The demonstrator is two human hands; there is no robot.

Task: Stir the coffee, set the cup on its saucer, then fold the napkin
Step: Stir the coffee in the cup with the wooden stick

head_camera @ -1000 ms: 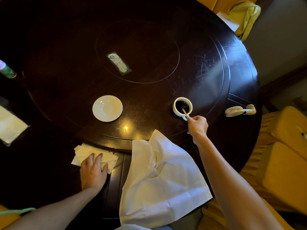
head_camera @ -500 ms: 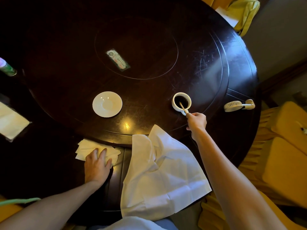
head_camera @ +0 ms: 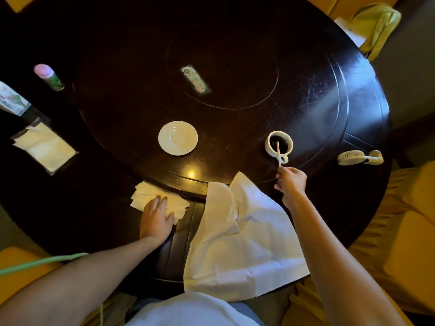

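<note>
A dark round table [head_camera: 235, 55], yellow chairs about it; the cup [head_camera: 279, 144] stands on the wood, well apart from the saucer [head_camera: 178, 138]; the right hand [head_camera: 291, 181] pinches a stirrer [head_camera: 278, 153] dipped in the coffee; the left hand [head_camera: 155, 217] lies flat on paper tissues [head_camera: 150, 194]. The cup looks brittle and full, best lifted level by its handle; the napkin [head_camera: 240, 243], limp cloth at the near edge, wants taking by its corners.
</note>
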